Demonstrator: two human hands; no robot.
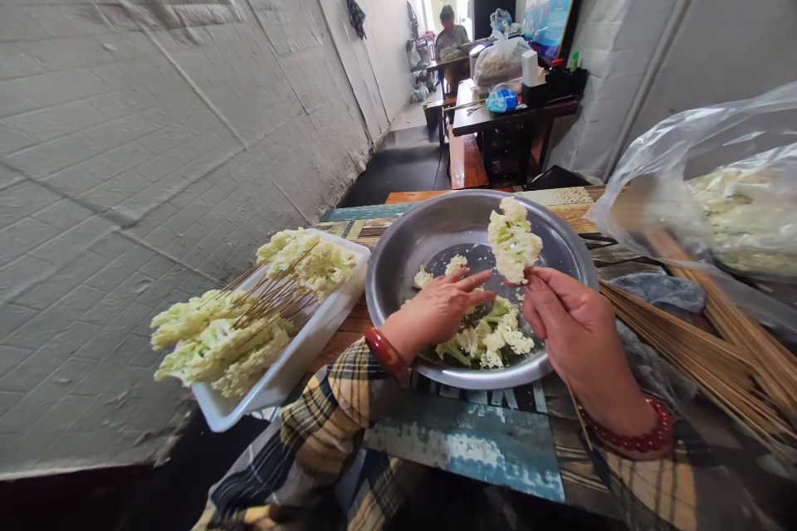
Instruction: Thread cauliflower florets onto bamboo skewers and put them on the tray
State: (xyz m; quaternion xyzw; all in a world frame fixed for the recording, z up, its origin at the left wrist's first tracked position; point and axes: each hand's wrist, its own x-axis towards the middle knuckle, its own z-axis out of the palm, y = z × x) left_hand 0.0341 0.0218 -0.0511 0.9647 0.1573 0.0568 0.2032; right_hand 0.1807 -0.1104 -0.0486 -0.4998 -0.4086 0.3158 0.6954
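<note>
My right hand [569,328] pinches a skewer just below several pale cauliflower florets [514,241], raised above the right side of a wide metal basin [479,382]. The thin stick [580,419] shows again beneath that palm. My left hand [445,307] reaches over the basin with its fingers stretched out, holding nothing that I can see. Loose cauliflower pieces [491,338] lie in the basin under and beside its fingertips; smaller bits [457,264] sit farther back. To the left, a white tray [217,415] carries a pile of skewered cauliflower [230,340].
Bundles of bamboo skewers [685,328] lie right of the basin, beside a clear plastic bag [740,207] of cauliflower. A brick-patterned wall [124,141] borders the left. Beyond are another table [476,118] with bags and a seated person [452,33].
</note>
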